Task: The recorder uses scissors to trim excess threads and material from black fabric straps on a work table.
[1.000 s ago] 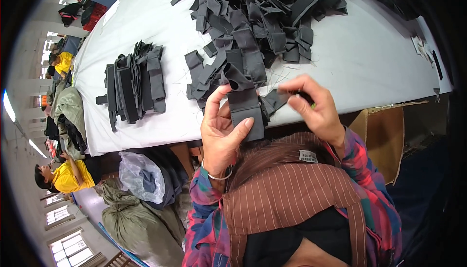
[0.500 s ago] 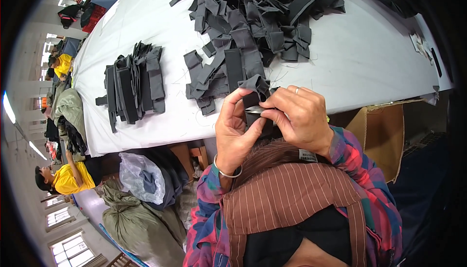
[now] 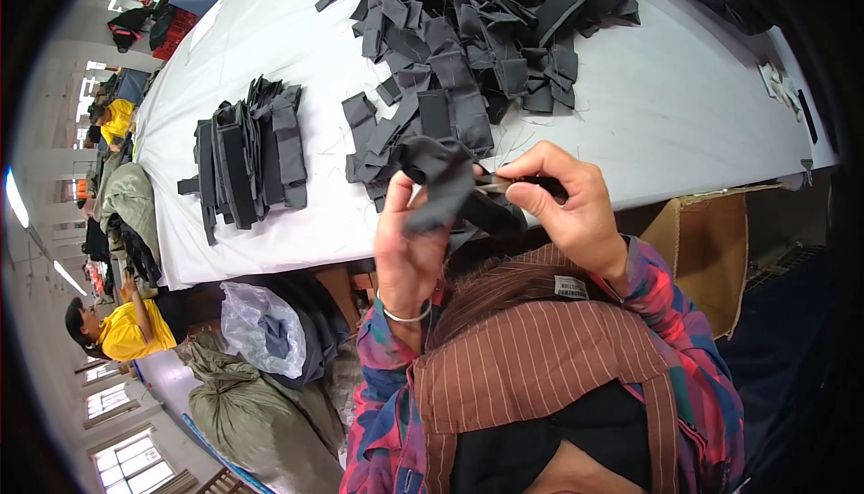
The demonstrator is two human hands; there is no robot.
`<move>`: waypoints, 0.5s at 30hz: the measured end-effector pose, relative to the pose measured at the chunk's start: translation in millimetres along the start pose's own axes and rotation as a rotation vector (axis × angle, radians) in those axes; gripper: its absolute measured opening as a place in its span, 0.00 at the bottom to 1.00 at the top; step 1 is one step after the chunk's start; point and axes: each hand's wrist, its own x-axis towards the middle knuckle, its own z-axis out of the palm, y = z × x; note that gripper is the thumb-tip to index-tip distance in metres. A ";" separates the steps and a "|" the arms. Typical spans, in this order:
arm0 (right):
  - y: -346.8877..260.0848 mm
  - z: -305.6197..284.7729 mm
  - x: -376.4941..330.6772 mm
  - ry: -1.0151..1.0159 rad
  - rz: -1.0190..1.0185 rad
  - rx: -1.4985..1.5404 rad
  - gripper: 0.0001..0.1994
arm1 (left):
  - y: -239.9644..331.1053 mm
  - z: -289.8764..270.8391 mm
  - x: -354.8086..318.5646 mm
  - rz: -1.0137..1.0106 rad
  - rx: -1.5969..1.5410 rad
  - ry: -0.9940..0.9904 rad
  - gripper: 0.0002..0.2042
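My left hand (image 3: 402,255) is closed on a dark grey fabric strip (image 3: 447,186) whose folded end is blurred by motion. Just right of it, my right hand (image 3: 576,215) grips small thread snips (image 3: 553,190) with a dark handle. Their metal tip points left at the cloth; whether it touches the cloth I cannot tell. Beyond my hands lies a loose pile of similar grey strips (image 3: 459,80) with stray threads. To the left, more strips lie in a neater stack (image 3: 247,157).
A white-covered table (image 3: 346,233) reaches in front of me. An open cardboard box (image 3: 711,255) stands below its right edge. Left of me are a clear plastic bag (image 3: 261,327) and a large olive sack (image 3: 261,413). People in yellow shirts (image 3: 135,330) are farther left.
My hands have moved apart, the right one slightly up and right with the snips, the left one leftward. The strip has swung over and turned in my left hand.
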 end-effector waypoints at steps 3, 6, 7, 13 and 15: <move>6.5 0.6 -1.9 0.034 0.023 0.088 0.07 | -6.9 -21.6 -4.0 0.022 -0.252 0.034 0.34; 14.0 3.4 -7.6 -0.001 0.063 0.100 0.08 | -9.8 -15.0 -0.5 0.092 -0.012 0.244 0.31; 13.4 5.1 -9.4 0.002 0.068 0.104 0.08 | -11.4 -18.1 -2.2 0.101 0.117 0.296 0.24; 12.4 8.7 -19.2 -0.108 0.035 -0.115 0.08 | -13.9 -21.5 2.0 0.188 0.122 0.396 0.20; 15.0 8.9 -21.3 -0.102 0.004 -0.159 0.08 | -15.0 -24.8 2.2 0.260 0.138 0.318 0.19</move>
